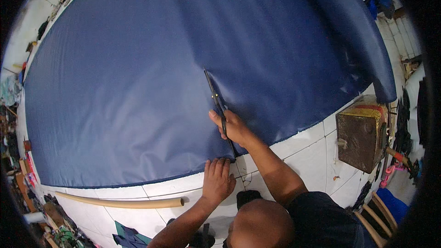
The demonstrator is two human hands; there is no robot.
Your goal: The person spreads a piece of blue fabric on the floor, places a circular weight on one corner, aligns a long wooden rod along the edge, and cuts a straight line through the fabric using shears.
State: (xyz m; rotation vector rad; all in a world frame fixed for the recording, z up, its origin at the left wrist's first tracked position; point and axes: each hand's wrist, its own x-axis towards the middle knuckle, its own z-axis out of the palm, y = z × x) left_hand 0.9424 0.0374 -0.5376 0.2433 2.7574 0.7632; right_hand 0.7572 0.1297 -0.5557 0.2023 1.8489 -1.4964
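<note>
A large sheet of dark blue, leather-like material (115, 82) is spread before me, with soft creases around its middle. My right hand (234, 128) grips the handles of long dark scissors (215, 95), whose blades point away from me and look nearly closed. A dark slit runs from the sheet's near edge up toward the scissors. To the left of that slit, my left hand (218, 179) rests with its fingers flat on the near edge of the sheet. Part of the scissors' handles is hidden by my right fingers.
White tiled floor (308, 156) borders the sheet. A tan tube (124, 203) lies at the near left. On the right stands a worn brown box (360, 138), near a rolled-over part of the sheet (383, 71). Dark fabric scraps (131, 239) lie at the lower left.
</note>
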